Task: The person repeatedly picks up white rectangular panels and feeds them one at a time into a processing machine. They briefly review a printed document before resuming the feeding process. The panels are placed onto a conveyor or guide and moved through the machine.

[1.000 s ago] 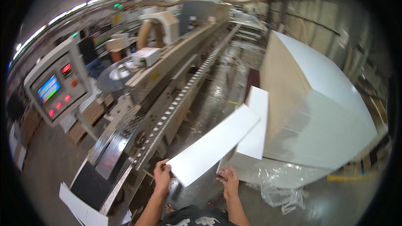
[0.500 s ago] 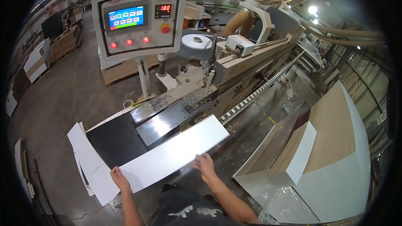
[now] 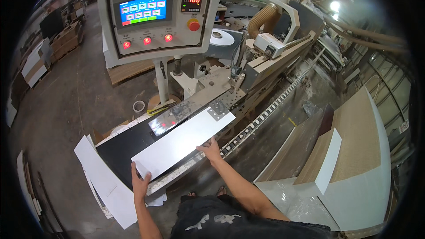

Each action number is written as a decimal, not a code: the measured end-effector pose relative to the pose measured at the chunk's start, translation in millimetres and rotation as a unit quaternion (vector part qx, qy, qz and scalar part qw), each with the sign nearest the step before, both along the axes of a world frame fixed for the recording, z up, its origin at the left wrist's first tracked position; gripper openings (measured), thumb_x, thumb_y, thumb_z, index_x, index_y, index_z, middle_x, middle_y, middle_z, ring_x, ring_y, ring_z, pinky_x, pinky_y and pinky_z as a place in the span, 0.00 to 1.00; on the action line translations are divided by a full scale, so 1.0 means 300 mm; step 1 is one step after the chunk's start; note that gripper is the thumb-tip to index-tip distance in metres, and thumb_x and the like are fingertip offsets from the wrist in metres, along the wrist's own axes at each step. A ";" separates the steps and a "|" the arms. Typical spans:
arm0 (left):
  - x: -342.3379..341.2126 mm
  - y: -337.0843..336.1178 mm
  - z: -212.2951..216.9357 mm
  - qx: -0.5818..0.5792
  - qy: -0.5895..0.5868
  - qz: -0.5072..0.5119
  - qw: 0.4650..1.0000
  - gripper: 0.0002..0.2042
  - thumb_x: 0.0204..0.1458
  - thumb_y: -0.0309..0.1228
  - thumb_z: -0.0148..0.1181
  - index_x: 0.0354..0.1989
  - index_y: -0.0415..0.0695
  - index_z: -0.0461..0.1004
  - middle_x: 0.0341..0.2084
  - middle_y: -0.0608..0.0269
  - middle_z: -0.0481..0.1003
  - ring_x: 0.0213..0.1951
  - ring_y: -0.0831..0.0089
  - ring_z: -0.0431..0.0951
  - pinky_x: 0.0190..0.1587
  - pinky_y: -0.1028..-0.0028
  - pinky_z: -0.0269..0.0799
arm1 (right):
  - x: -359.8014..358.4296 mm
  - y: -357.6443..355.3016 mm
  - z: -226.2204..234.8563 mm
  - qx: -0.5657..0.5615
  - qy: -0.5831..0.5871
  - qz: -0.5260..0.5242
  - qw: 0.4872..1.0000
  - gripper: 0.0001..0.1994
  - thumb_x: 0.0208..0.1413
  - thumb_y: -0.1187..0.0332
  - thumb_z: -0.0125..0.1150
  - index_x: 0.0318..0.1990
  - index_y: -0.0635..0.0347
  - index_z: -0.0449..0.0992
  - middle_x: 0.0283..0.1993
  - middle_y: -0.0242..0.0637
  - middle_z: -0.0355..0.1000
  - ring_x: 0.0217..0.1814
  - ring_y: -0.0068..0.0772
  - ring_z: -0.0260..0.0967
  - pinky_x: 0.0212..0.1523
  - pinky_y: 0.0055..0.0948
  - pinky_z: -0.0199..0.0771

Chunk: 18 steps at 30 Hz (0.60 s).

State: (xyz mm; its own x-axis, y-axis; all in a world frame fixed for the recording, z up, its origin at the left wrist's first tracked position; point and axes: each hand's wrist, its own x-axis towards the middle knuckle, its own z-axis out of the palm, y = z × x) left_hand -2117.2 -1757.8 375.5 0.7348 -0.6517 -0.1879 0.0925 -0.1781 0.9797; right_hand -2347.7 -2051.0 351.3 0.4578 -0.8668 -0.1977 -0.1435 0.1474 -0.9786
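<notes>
A long white panel (image 3: 179, 144) lies flat over the black infeed bed and metal plate of an edge-banding machine (image 3: 261, 73), its far end by the perforated metal plate. My left hand (image 3: 140, 182) is at the panel's near left corner, fingers along the short end and thumb on the corner. My right hand (image 3: 210, 150) grips the long edge nearest me, its thumb and fingers at the rim. The undersides of both grips are hidden.
A control box (image 3: 161, 17) with a lit screen and red buttons stands over the machine. White sheets (image 3: 106, 186) lie at the bed's left end. Stacked wood-grain and white panels (image 3: 327, 168) stand on the right. A roller track (image 3: 261, 117) runs along the machine's side.
The white panel has moved forward, away from me, onto the machine's bed and lies along it. Both hands have moved with it, and my view has shifted slightly.
</notes>
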 end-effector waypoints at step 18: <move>-0.231 -0.262 0.119 0.266 -0.275 0.029 0.923 0.40 0.36 0.18 0.75 0.66 0.46 0.74 0.65 0.50 0.73 0.61 0.51 0.73 0.67 0.61 0.65 | -0.085 -0.278 0.033 -0.299 0.262 0.033 0.917 0.66 0.42 0.47 0.82 0.66 1.00 0.43 0.77 0.84 0.20 0.82 0.81 0.20 0.81 0.57 0.36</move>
